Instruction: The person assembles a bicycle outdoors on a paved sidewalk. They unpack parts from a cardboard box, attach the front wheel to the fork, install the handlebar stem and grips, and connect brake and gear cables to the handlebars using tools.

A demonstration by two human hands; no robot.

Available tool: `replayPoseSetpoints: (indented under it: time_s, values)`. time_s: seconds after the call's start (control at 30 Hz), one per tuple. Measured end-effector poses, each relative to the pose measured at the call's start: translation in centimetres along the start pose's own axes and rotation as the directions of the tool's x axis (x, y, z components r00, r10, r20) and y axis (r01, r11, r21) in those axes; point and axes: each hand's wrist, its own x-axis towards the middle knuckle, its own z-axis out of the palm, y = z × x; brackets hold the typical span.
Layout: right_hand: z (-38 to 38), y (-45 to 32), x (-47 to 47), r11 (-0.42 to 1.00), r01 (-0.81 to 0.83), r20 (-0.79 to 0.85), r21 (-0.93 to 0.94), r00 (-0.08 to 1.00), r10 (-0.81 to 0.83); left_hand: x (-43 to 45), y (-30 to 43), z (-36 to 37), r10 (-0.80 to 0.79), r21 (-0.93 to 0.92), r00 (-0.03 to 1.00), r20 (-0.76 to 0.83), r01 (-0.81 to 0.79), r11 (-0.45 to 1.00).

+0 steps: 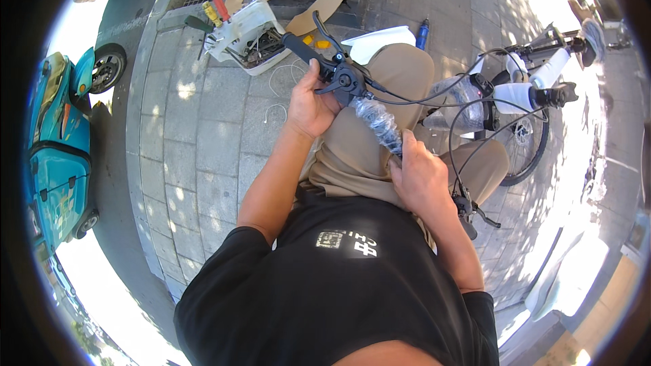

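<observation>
Across my lap lies a bicycle handlebar, its middle wrapped in clear plastic film (pixel 379 122). My left hand (pixel 315 104) holds it from below near the black rubber grip (pixel 300 48), thumb up beside the shifter (pixel 348 81). A brake lever (pixel 325 30) points away from me there. My right hand (pixel 421 173) is closed around the bar at the lower end of the film. Past my right forearm, another brake lever (pixel 485 216) shows at the bar's other end. Black cables (pixel 432 99) loop from the bar towards a bicycle frame with white wrapping (pixel 513 97).
A white plastic toolbox (pixel 254 63) with screwdrivers and loose parts stands ahead on the left, near torn cardboard (pixel 325 5). A blue tool (pixel 422 35) lies beside white sheeting (pixel 379 44). The bicycle's wheel (pixel 524 137) is at right. A turquoise scooter (pixel 61 162) stands beyond the kerb.
</observation>
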Motion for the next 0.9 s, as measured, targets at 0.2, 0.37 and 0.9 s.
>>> replayPoseSetpoints:
  time_s: [0.2,0.37,0.9]
  values:
    - [-1.2,0.5,-2.4,0.969,-0.082,0.068,0.232,0.995,0.068,-2.6,0.1,1.0,0.123,0.101,0.984,0.129,-0.137,0.985]
    - [-7.7,-1.4,-5.2,0.836,-0.157,0.182,0.526,0.981,0.069,-6.7,3.3,4.5,0.276,0.155,0.828,0.487,-0.393,0.906]
    - [-9.8,0.6,-10.2,0.504,-0.213,0.165,0.837,0.976,0.139,3.9,-7.0,15.6,-0.71,0.766,0.458,0.535,0.091,0.637]
